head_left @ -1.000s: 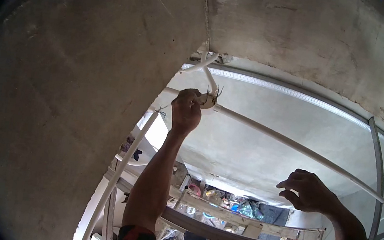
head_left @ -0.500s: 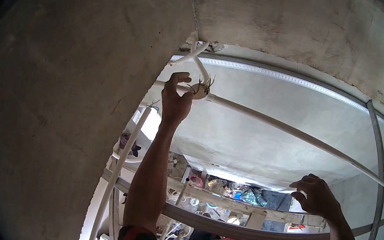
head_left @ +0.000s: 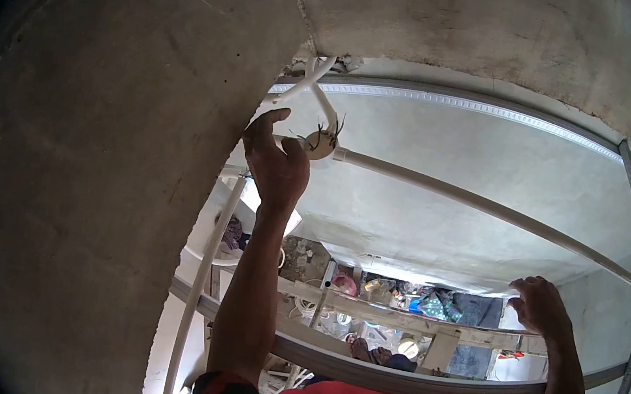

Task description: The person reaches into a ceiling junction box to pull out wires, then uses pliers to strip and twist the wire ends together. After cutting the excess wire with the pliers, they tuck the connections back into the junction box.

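My left hand is raised beside a round junction box with dark wire ends sticking out of it. Its thumb is close to the box's left side, and a gap shows between the thumb and the bent fingers. A white conduit pipe runs from the box to the right, and another curved white pipe comes down into it from above. Over at the right, my right hand hangs in the air with loosely bent fingers and nothing visible in them.
A concrete surface fills the left side. Metal ceiling channels cross in front of my chest and along the wall top. Below are a wooden plank, my feet and cluttered items on the floor. An upright white pipe stands at left.
My left hand has shifted left, a little away from the junction box, its fingers spread wider. My right hand has moved slightly right and up. The view has tilted, bringing the feet into sight.
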